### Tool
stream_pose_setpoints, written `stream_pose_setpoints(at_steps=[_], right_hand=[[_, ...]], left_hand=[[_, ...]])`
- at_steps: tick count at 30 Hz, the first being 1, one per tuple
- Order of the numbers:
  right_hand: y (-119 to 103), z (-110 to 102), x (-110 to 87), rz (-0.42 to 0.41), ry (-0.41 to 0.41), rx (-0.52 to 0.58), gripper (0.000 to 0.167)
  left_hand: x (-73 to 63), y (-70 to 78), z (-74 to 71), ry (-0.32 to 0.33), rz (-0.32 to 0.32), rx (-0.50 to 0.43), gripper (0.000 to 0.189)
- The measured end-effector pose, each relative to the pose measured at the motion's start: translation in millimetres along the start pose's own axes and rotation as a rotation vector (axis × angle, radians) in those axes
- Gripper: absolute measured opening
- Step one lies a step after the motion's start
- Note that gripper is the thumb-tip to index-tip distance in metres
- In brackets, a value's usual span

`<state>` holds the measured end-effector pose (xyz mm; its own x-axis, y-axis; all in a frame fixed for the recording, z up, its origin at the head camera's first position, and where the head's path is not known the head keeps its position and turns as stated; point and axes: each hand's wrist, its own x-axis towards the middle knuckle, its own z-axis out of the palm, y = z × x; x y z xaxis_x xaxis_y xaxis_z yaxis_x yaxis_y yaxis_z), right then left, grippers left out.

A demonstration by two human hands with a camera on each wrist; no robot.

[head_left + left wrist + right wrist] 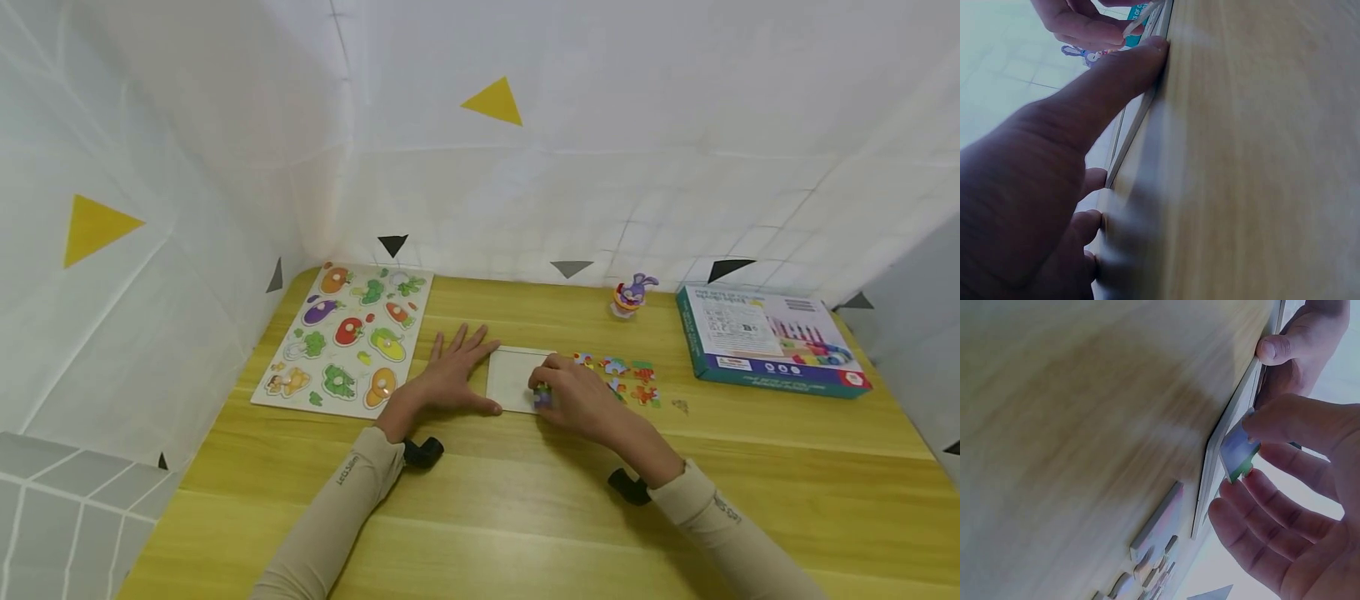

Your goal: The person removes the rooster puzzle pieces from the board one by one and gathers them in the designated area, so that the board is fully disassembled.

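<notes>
A shallow white puzzle tray [513, 379] lies flat on the wooden table. My left hand [453, 377] has its fingers spread, with thumb and index finger touching the tray's left edge. My right hand [581, 400] is over the tray's right side. Between its thumb and fingers it pinches a blue and green jigsaw puzzle piece [1239, 449], tilted above the tray in the right wrist view. Several loose puzzle pieces [643, 372] lie on the table just right of the tray, partly hidden by the right hand.
At the left lies a vegetable peg board [360, 312]. A purple rabbit toy [633, 293] stands at the back, and a teal-edged box [772, 342] lies at the right. A white cloth wall [600, 200] rises behind the wooden table [495, 517].
</notes>
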<state>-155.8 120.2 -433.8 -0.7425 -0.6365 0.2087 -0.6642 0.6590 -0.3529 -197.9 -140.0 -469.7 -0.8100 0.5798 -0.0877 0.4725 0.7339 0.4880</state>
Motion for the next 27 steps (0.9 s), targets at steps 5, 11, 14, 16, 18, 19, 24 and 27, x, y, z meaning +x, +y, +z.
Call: stream_pose_setpoints(at_steps=[5,11,14,16,18,19,24,27], right_hand=[[1,0,1.0,-0.009,-0.003,0.001,0.027],[0,0,1.9,-0.003,0.002,-0.006,0.027],[0,-2,-0.4,0.006,0.005,0.000,0.028],[-1,-4,-3.5,0.016,0.006,0.006,0.027],[-1,-5,-7.4,0.025,0.010,0.004,0.027],[0,-6,-9.6,0.028,0.013,0.001,0.026],[4,-10,-22.9,0.038,0.061,-0.011,0.023],[8,-11,-31.0,0.044,0.084,-0.015,0.023]], left_hand=[[0.1,-0.1,-0.3,0.001,0.001,0.006,0.111],[0.4,-0.5,-0.6,0.003,-0.001,0.002,0.111],[0.6,-0.6,-0.6,0.002,-0.001,0.002,0.111],[0.8,-0.8,-0.3,-0.002,-0.001,0.007,0.111],[0.7,-0.8,-0.1,-0.004,-0.003,0.005,0.111],[0.7,-0.8,-0.1,-0.005,-0.003,0.006,0.111],[0.7,-0.9,0.1,-0.003,-0.003,0.004,0.111],[0.8,-0.8,0.1,-0.003,-0.001,0.003,0.111]])
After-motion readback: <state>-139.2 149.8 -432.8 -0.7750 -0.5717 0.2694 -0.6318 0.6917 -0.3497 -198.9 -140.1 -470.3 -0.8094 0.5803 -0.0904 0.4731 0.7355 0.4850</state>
